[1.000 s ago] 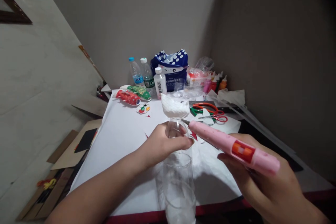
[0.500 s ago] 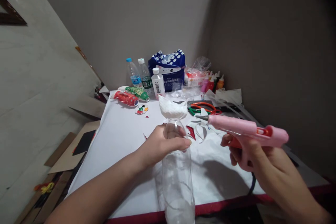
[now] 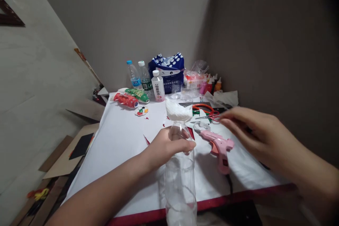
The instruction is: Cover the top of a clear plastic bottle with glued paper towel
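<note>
My left hand (image 3: pixel 172 146) is closed round the upper part of a clear plastic bottle (image 3: pixel 180 180), which stands upright close to me. A white, textured, fin-shaped piece (image 3: pixel 179 110) sits at the bottle's mouth. The pink hot glue gun (image 3: pixel 218 144) lies on the table to the right of the bottle, its nozzle pointing left and away. My right hand (image 3: pixel 251 127) is beyond the glue gun with thumb and forefinger apart, close by the red handles of a pair of scissors (image 3: pixel 214 116). I cannot see clearly whether the fingertips touch them.
Painted fish-shaped bottles (image 3: pixel 126 100) and a small paint palette (image 3: pixel 142 111) lie at the left. Drink bottles (image 3: pixel 159 88), a blue bag (image 3: pixel 172 74) and paint tubes (image 3: pixel 209 85) line the back. Larger orange-and-green scissors (image 3: pixel 202 107) and red scraps (image 3: pixel 191 132) lie mid-table.
My right hand has let go of the glue gun, which now rests on the table, and has moved toward the red-handled scissors. My left hand keeps its hold on the bottle.
</note>
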Tool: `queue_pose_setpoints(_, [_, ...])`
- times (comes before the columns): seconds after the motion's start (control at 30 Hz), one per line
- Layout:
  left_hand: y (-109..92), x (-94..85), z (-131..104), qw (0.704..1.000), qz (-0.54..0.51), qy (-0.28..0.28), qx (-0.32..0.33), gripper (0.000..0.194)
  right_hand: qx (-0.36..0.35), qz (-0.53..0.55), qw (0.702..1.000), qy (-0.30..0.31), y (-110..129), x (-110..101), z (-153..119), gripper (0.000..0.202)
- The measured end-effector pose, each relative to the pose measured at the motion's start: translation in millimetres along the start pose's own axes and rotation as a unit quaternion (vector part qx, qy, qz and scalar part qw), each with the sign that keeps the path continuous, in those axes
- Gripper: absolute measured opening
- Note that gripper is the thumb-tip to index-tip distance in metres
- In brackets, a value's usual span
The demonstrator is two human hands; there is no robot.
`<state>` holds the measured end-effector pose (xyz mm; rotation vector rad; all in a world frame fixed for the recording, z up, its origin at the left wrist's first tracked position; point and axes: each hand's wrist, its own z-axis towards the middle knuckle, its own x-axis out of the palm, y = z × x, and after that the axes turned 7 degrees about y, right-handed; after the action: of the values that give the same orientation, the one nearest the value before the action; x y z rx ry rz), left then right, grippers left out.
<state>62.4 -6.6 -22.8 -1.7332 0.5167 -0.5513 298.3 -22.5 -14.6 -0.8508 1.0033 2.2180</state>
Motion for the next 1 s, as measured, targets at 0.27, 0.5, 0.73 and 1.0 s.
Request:
queue_pose_setpoints(0.27, [-2, -1.4, -5, 0.998, 0.047, 0.033, 0.008, 0.019, -0.027, 0.089, 0.989, 0.113, 47, 18, 65, 0.014])
queue_pose_setpoints(0.5, [-3, 2.2, -6, 0.998, 0.049, 0.031, -0.011, 0.012, -0.004, 0.073, 0.994, 0.085, 59, 18, 54, 0.022])
queue_pose_setpoints(0.73, [-5, 6.4, -6, 0.998, 0.055, 0.018, -0.03, 0.011, -0.021, 0.032, 0.998, 0.055, 65, 22, 47, 0.017])
queue_pose_setpoints(1.0, [-2, 4.2, -3, 0.995, 0.091, 0.01, -0.044, 0.012, -0.031, 0.028, 0.994, 0.1, 66, 27, 55, 0.024])
